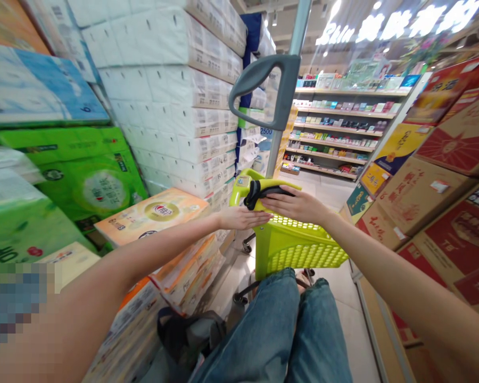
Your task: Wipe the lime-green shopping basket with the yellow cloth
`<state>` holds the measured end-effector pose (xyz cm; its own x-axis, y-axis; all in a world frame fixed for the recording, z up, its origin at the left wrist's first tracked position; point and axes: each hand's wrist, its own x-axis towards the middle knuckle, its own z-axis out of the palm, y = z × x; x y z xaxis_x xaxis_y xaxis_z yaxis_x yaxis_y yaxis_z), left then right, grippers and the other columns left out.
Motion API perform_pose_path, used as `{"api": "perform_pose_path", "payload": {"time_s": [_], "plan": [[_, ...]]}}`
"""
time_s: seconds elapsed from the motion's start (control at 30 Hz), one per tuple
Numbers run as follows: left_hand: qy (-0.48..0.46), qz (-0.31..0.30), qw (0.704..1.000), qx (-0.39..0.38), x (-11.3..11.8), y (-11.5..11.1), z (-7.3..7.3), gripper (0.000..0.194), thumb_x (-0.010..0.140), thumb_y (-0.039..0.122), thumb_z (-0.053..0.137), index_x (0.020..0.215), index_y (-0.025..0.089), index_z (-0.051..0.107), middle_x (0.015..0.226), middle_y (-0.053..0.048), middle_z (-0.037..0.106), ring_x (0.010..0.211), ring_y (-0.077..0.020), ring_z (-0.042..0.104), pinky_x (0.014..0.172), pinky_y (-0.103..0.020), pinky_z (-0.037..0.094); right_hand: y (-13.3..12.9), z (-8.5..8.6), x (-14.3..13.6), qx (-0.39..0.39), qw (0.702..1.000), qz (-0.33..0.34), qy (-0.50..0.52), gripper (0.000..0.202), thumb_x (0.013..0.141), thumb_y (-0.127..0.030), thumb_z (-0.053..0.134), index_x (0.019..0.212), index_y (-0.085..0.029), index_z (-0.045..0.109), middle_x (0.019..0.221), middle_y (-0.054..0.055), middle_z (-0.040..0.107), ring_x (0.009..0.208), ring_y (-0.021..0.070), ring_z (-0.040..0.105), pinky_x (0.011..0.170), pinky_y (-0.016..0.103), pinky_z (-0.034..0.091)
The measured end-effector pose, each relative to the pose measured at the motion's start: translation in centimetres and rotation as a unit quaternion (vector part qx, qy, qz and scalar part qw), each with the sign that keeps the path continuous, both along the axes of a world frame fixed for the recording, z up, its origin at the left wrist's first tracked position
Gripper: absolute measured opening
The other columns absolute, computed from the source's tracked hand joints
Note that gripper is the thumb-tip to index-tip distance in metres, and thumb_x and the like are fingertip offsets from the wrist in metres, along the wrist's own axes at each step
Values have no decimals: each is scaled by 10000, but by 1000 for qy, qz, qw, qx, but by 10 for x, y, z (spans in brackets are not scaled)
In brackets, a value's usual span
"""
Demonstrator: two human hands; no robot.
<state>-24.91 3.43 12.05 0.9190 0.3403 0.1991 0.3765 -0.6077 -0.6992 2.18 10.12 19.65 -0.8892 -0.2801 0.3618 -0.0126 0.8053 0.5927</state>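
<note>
A lime-green wheeled shopping basket (291, 247) stands in front of my knees. A black folded bundle (259, 192), perhaps a strap or cable, lies along its rim near the handle; its exact kind is unclear. My right hand (301, 205) rests over the bundle and rim, its fingers stretched out and close together. Just below them, my left hand (241, 218) reaches in flat from the left with straight fingers, their tips at the basket's edge below the bundle. A grey loop handle (281, 93) on a metal pole (274, 151) rises above the basket.
Stacked white paper packs (151, 101) and green tissue packs (91, 175) line the left, with an orange pack (155, 213) nearer. Cartons (427, 191) line the right. Stocked shelves (339, 111) stand behind. A grey bag (183, 340) sits beside my jean-clad legs (255, 330).
</note>
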Motion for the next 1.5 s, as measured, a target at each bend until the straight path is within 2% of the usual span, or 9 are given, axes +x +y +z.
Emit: {"api": "perform_pose_path", "payload": {"time_s": [0.17, 0.27, 0.6, 0.77, 0.93, 1.03, 1.27, 1.37, 1.5], "plan": [[23, 39, 998, -50, 6, -4, 8, 615, 967, 23, 257, 1523, 244, 401, 1604, 65, 340, 1480, -48, 293, 1242, -211, 270, 8, 69, -2, -44, 994, -55, 86, 700, 1008, -145, 415, 1574, -440, 127, 1573, -92, 413, 1446, 167, 436, 1297, 411, 221], [3, 7, 999, -38, 5, -3, 7, 610, 957, 23, 283, 1511, 235, 425, 1585, 47, 388, 1472, -52, 319, 1226, -205, 301, 9, 85, -6, 5, 988, -69, 138, 670, 1019, -149, 400, 1583, -397, 135, 1582, -53, 404, 1458, 194, 418, 1285, 478, 237], [-12, -23, 1000, 0, 1, 1, 3, 625, 919, -4, 326, 1494, 210, 449, 1556, 4, 445, 1453, -76, 378, 1205, -219, 342, 3, -7, -4, 62, 998, -9, 29, 615, 993, -187, 506, 1565, -255, 290, 1473, -6, 569, 1357, 149, 545, 1180, 360, 427], [18, 44, 996, -82, 5, -4, 8, 638, 957, 8, 267, 1538, 249, 372, 1608, 56, 338, 1488, -59, 275, 1253, -225, 266, 10, 35, 0, 13, 1000, -6, -25, 681, 1010, -155, 442, 1586, -366, 146, 1550, -75, 465, 1420, 115, 467, 1257, 352, 322], [-16, 31, 994, -108, 7, -6, 12, 615, 981, 35, 278, 1533, 287, 375, 1584, 68, 387, 1471, -40, 308, 1245, -198, 261, 12, 88, -7, -9, 991, -71, 111, 656, 1024, -148, 377, 1581, -404, 141, 1598, -83, 373, 1480, 153, 377, 1302, 425, 201], [-11, 39, 993, -109, 7, -5, 11, 616, 984, 30, 255, 1543, 268, 355, 1596, 57, 365, 1474, -43, 304, 1245, -205, 262, 10, 76, -14, -6, 985, -66, 158, 636, 1021, -135, 377, 1581, -366, 184, 1590, -44, 398, 1474, 179, 393, 1283, 492, 240], [-7, 7, 1000, -26, -3, 7, -8, 684, 899, -51, 298, 1513, 224, 418, 1538, 11, 471, 1409, -60, 447, 1128, -172, 408, -1, -10, -9, 42, 999, -2, 30, 647, 1006, -160, 474, 1587, -255, 206, 1462, -3, 577, 1350, 114, 547, 1229, 336, 360], [-19, -15, 1000, -5, -3, 7, -7, 677, 892, -50, 319, 1503, 220, 433, 1535, 11, 476, 1418, -56, 434, 1138, -175, 398, 3, 1, -4, 45, 999, 7, -11, 655, 1015, -167, 454, 1592, -280, 166, 1488, -31, 546, 1369, 108, 526, 1257, 330, 309], [9, 22, 998, -62, 4, -1, 6, 630, 948, -17, 250, 1511, 212, 419, 1585, 41, 385, 1465, -47, 336, 1230, -211, 286, 11, 53, -5, 6, 998, -50, 43, 670, 1026, -146, 393, 1582, -390, 110, 1573, -94, 408, 1454, 112, 407, 1306, 330, 154]]}}
